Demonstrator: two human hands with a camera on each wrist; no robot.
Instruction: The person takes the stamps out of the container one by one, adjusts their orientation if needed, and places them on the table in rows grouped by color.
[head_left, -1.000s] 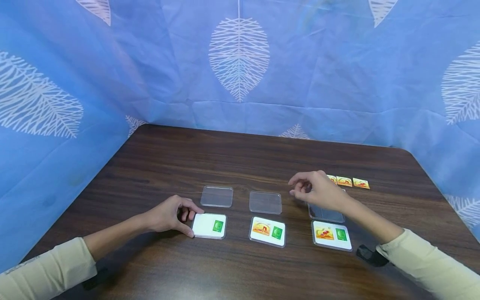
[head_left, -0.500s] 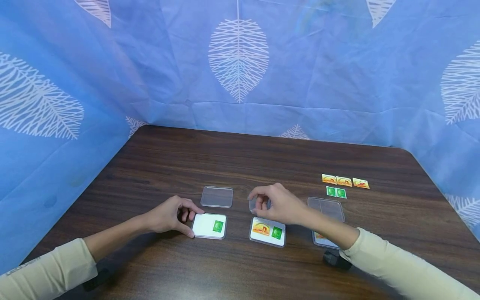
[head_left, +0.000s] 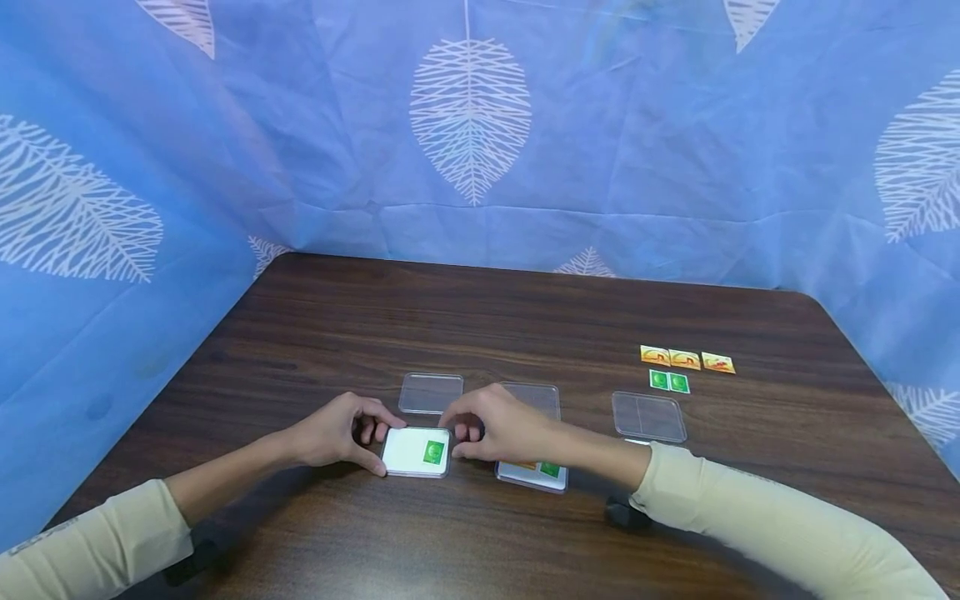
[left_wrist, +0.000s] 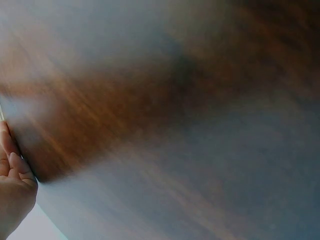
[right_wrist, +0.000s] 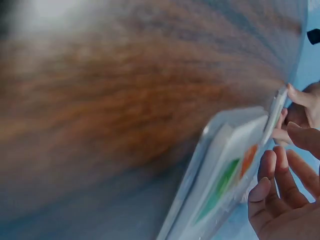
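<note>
On the near part of the table [head_left: 420, 533], a green stamp [head_left: 550, 469] and a sliver of an orange stamp [head_left: 528, 464] are seen in the middle case [head_left: 529, 477]; in the left case [head_left: 401, 454], one green stamp is laid on white. The left case is pinched at its left end by the left hand [head_left: 339, 433]. Beside its right edge, the right hand [head_left: 497, 427] is held with fingers loosely bent; whether the edge is touched cannot be told. Behind, the left lid [head_left: 431, 392], middle lid [head_left: 543, 400] and right lid [head_left: 648, 416] are set in a row; beyond the right lid, two green stamps [head_left: 658, 380] and three orange stamps [head_left: 684, 360] are lined up. Since half a second ago, the right hand has been brought leftward from the middle case, while the left hand's grip is unchanged. The right case [head_left: 636, 442] is now almost wholly covered by the right sleeve [head_left: 738, 496], and the middle lid is partly screened by the right hand.
</note>
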